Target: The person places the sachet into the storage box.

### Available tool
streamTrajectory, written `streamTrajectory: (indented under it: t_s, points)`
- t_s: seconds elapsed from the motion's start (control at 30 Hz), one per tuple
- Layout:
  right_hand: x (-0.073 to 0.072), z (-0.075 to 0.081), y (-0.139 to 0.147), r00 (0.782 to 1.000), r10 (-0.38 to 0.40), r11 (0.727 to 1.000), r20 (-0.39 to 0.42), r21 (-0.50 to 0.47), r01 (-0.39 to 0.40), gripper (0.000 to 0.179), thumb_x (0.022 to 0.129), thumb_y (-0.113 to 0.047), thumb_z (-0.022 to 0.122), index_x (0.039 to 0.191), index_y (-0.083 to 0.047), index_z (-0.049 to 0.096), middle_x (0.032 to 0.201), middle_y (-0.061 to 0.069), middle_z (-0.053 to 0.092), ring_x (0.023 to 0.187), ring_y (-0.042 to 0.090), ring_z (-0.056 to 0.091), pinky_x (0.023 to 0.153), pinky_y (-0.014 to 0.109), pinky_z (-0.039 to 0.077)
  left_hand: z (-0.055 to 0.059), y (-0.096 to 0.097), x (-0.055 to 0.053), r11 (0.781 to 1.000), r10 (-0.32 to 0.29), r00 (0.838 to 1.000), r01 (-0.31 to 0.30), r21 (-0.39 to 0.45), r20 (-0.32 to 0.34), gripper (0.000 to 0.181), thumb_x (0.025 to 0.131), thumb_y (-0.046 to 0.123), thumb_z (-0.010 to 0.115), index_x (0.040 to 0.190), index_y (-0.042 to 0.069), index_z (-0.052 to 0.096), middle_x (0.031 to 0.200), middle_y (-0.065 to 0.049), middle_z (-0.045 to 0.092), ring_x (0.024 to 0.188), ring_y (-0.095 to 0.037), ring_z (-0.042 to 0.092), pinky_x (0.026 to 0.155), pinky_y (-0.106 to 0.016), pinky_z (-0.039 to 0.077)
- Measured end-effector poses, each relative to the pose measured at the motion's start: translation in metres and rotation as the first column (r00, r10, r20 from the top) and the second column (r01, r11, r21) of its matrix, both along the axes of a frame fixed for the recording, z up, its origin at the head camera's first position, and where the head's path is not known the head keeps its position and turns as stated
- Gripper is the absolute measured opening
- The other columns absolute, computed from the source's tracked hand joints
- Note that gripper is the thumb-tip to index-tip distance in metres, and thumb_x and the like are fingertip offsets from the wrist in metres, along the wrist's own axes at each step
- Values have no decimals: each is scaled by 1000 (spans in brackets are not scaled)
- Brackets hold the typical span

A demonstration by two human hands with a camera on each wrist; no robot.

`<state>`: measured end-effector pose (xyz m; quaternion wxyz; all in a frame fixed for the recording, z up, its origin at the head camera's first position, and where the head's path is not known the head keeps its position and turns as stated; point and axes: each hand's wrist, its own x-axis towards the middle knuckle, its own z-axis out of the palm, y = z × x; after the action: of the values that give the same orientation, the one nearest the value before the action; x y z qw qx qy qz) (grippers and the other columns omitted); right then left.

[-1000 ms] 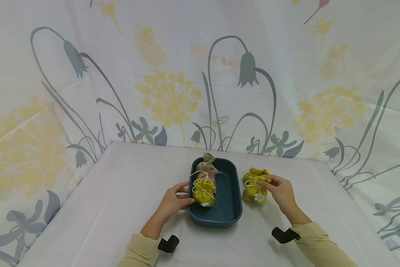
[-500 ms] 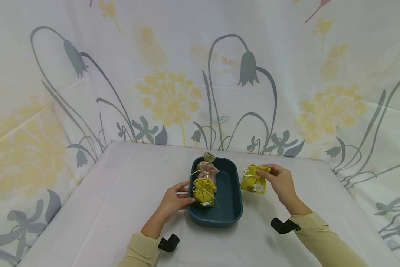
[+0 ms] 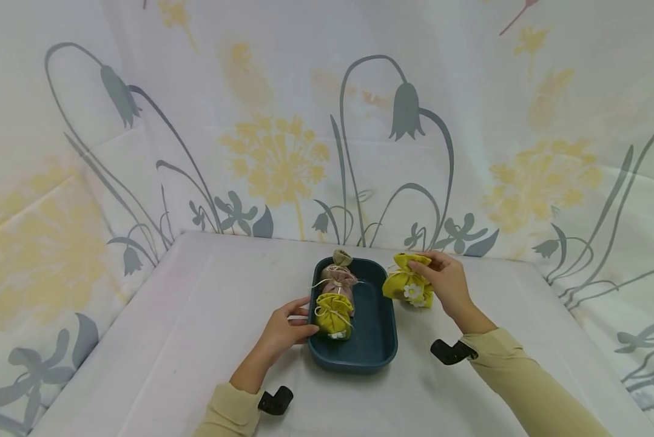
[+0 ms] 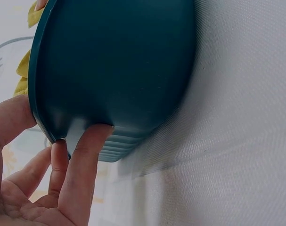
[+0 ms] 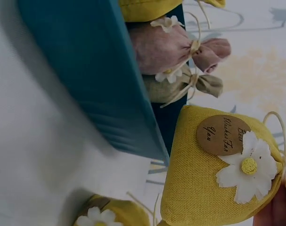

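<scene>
My left hand (image 3: 284,328) holds the left rim of a dark teal plastic bin (image 3: 354,366), thumb over the rim and fingers against the outer wall. My right hand (image 3: 448,280) pinches a yellow drawstring pouch (image 5: 213,174) by its gathered neck, lifted beside the bin's right rim. That pouch bears a white fabric flower and a round brown tag. A second yellow pouch (image 5: 115,214) lies on the table beneath it, mostly covered in the head view. Along the bin's left side stand a yellow pouch (image 3: 333,315), a pinkish one (image 3: 338,280) and an olive one (image 3: 341,258).
The bin stands on a table with a white cloth (image 3: 212,328). Behind and at the sides hangs a flower-printed curtain (image 3: 283,79). Each wrist carries a black camera mount, one at the left sleeve (image 3: 231,406) and one at the right sleeve (image 3: 515,364).
My right hand has raised one yellow pouch off the table and carried it up and left to the bin's right rim. The left hand keeps its hold on the bin.
</scene>
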<state>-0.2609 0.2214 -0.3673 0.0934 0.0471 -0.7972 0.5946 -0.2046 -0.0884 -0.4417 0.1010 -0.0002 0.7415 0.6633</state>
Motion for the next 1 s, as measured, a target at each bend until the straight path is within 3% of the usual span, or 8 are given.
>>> streamTrajectory:
  t_s: [0.43,0.77,1.0]
  points:
    - [-21,8,-33,999,22,999,34,-27,-21,37,86,-22,69,109,6,60,101,11,61,87,10,59,79,19,50,1,0,1,1000,-1,1000,1,12,-4,64,79,4,73,137,4,45,116,-17,49,100,-25,58,71,-35,56]
    - [-29,3,-56,997,16,999,79,27,-18,31,87,-19,67,110,1,62,105,14,61,93,22,58,84,33,50,-1,-1,0,1000,-15,1000,15,17,-9,65,79,4,73,138,4,44,117,-17,48,102,-26,58,71,-35,56]
    - [-32,-4,-62,996,36,994,77,97,-43,26,86,-16,69,105,1,65,100,13,64,88,22,60,78,34,52,-3,-1,-1,1000,-23,1000,24,17,-7,65,79,4,73,138,5,44,117,-17,48,102,-26,58,72,-35,56]
